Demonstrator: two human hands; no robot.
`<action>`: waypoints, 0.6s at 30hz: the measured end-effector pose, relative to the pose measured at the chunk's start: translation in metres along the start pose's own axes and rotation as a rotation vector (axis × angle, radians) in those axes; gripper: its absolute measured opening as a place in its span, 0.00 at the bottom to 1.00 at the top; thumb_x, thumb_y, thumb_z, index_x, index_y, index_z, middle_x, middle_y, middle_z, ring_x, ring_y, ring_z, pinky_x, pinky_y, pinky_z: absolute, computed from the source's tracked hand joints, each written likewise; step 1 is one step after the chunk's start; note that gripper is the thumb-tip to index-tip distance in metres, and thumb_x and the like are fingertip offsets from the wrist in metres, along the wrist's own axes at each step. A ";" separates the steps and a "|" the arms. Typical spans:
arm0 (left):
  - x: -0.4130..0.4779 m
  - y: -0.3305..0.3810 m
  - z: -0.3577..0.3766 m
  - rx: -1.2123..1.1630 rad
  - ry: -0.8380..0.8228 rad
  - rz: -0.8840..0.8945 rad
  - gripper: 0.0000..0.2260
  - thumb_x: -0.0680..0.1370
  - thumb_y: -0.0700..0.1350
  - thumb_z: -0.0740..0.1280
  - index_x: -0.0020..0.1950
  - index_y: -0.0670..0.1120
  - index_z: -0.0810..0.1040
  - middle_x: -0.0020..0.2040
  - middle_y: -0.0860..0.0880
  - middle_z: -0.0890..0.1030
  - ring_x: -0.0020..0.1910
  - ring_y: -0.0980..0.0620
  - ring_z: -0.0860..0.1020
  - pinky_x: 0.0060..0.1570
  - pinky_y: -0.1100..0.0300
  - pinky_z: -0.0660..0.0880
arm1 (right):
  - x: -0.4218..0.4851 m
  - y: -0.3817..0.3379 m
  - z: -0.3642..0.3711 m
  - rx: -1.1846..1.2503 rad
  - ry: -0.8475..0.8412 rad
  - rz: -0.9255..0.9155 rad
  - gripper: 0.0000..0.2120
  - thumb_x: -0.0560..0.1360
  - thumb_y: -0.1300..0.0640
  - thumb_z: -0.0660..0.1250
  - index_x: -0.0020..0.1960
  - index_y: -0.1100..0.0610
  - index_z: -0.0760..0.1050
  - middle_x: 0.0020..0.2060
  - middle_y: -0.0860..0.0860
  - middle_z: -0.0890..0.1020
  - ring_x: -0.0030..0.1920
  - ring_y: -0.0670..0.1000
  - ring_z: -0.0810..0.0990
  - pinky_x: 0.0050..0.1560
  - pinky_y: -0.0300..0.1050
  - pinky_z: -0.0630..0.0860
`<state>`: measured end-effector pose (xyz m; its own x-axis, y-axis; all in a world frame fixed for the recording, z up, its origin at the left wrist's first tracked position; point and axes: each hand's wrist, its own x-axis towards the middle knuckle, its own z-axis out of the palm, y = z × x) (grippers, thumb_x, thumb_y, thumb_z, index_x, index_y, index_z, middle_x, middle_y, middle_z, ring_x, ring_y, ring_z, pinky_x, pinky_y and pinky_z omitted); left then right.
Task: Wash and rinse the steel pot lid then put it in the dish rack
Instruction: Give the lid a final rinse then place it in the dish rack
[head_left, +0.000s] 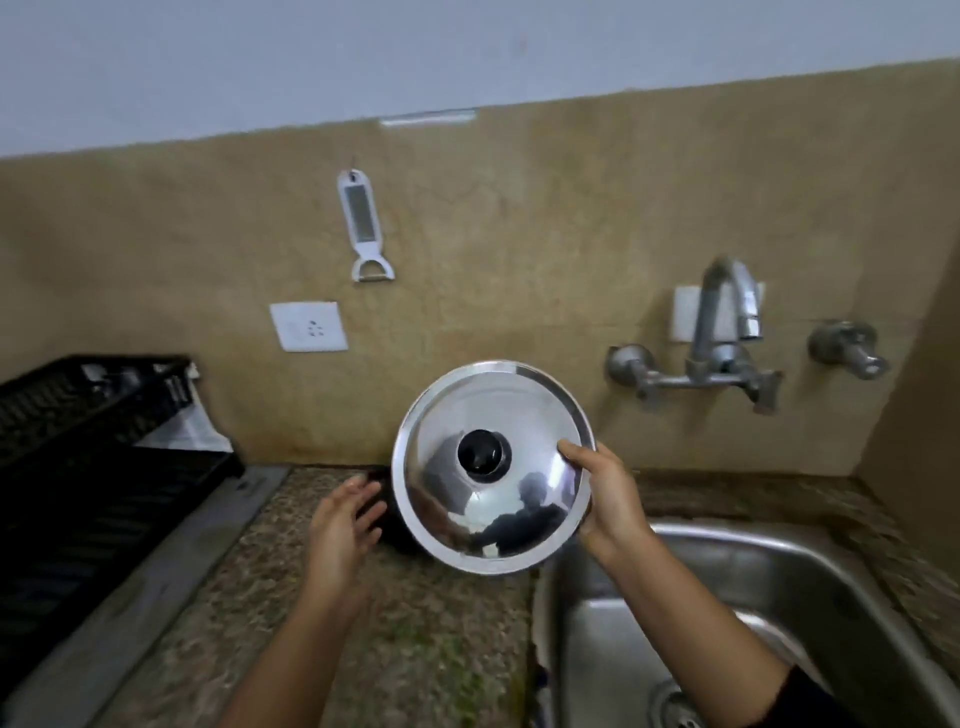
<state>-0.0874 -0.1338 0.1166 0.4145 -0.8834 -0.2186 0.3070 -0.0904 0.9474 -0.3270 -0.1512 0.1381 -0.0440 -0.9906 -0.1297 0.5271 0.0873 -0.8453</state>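
The steel pot lid (467, 493), round and shiny with a black knob at its middle, is held up in the air with its domed top facing me, over the counter just left of the sink. My right hand (605, 504) grips its right rim, thumb on the front. My left hand (343, 519) is open with fingers spread, a short way left of the lid and not touching it. The black dish rack (93, 452) stands on the counter at the far left.
A steel sink (779, 597) lies at the lower right, with a wall tap (727, 322) above it; no water runs. A dark object sits on the granite counter (415, 649) behind the lid. A socket (309, 326) and a hanging peeler (363, 226) are on the wall.
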 end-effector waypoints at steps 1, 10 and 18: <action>0.009 0.012 -0.019 -0.007 0.013 0.037 0.11 0.81 0.43 0.59 0.63 0.46 0.73 0.57 0.47 0.80 0.54 0.48 0.77 0.52 0.54 0.73 | 0.002 0.008 0.024 0.004 -0.022 0.005 0.07 0.76 0.63 0.64 0.52 0.59 0.77 0.40 0.56 0.85 0.39 0.56 0.83 0.40 0.48 0.79; 0.065 0.074 -0.143 -0.070 -0.179 0.008 0.12 0.81 0.48 0.59 0.57 0.46 0.79 0.49 0.48 0.83 0.47 0.51 0.81 0.43 0.57 0.75 | 0.002 0.089 0.177 0.106 -0.042 0.053 0.05 0.73 0.64 0.63 0.45 0.58 0.76 0.38 0.55 0.83 0.39 0.56 0.81 0.41 0.48 0.76; 0.074 0.059 -0.136 -0.265 -0.320 -0.062 0.10 0.78 0.42 0.64 0.58 0.47 0.79 0.50 0.48 0.86 0.47 0.51 0.85 0.41 0.55 0.82 | -0.011 0.112 0.170 0.243 0.044 0.068 0.10 0.75 0.62 0.57 0.44 0.59 0.77 0.31 0.52 0.84 0.32 0.52 0.83 0.36 0.44 0.77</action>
<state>0.0781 -0.1418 0.1246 0.1142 -0.9820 -0.1505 0.5503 -0.0636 0.8326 -0.1236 -0.1483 0.1329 -0.0358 -0.9773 -0.2087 0.7180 0.1201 -0.6856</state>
